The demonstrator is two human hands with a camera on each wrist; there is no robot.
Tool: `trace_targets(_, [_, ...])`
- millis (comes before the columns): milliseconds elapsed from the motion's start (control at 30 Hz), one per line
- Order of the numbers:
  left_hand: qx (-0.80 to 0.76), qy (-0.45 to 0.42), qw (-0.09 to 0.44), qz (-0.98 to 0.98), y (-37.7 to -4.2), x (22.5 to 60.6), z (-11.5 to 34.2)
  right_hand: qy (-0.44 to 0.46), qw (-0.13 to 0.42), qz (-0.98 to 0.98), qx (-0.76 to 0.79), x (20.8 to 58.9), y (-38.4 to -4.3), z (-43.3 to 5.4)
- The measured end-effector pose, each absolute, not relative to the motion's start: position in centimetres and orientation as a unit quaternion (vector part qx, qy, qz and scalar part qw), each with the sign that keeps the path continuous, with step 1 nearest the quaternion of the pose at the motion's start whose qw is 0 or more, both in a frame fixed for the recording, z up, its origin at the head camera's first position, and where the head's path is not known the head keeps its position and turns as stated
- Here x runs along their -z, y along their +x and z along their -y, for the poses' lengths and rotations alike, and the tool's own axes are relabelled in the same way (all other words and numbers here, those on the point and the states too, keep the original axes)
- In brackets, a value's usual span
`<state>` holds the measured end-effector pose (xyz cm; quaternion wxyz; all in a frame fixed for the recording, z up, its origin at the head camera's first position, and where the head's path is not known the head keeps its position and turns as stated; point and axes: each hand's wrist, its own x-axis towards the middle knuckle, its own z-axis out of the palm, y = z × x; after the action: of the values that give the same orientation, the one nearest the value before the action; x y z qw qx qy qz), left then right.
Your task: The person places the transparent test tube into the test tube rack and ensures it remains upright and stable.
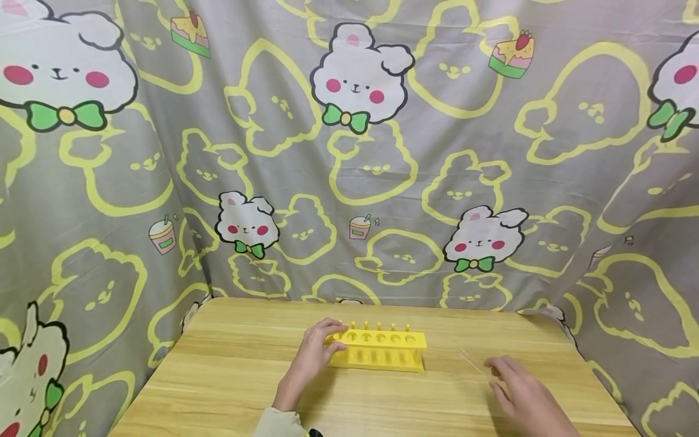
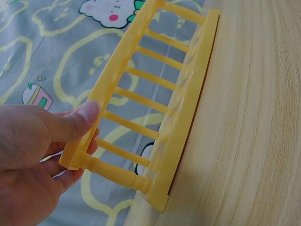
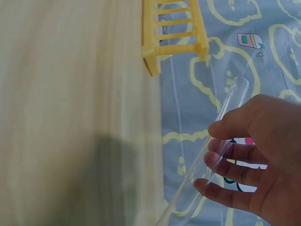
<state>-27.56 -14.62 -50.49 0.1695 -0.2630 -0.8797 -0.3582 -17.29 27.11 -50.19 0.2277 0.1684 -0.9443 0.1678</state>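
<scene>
A yellow test tube rack [image 1: 417, 342] stands upright on the table, with round holes in its top board and a row of pegs behind. My left hand [image 1: 312, 352] grips the rack's left end. In the left wrist view, the thumb [image 2: 88, 112] lies on the edge of the top bar and the fingers are curled beneath. To the right of the rack and apart from it, my right hand [image 1: 524, 391] holds a clear test tube [image 3: 235, 96] at a slant. Thumb and fingertips pinch the tube along its length; its near end runs out of the right wrist view.
The wooden table [image 1: 229, 358] reaches back to a grey curtain [image 1: 382, 182] printed with rabbits and yellow outlines. The curtain also hangs along both sides. No tubes show in the rack's holes.
</scene>
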Motion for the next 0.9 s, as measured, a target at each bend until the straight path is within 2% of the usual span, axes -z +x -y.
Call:
trace_targets(300, [0.358, -0.267, 0.172, 0.878, -27.5, 50.6, 14.6, 0.196, 0.299, 0.918, -0.171, 49.0, -18.2, -27.9])
trace_targets(900, [0.363, -0.263, 0.182, 0.875, -27.7, 50.7, 14.5, 0.16, 0.304, 0.907, -0.242, 47.1, -19.1, -26.9])
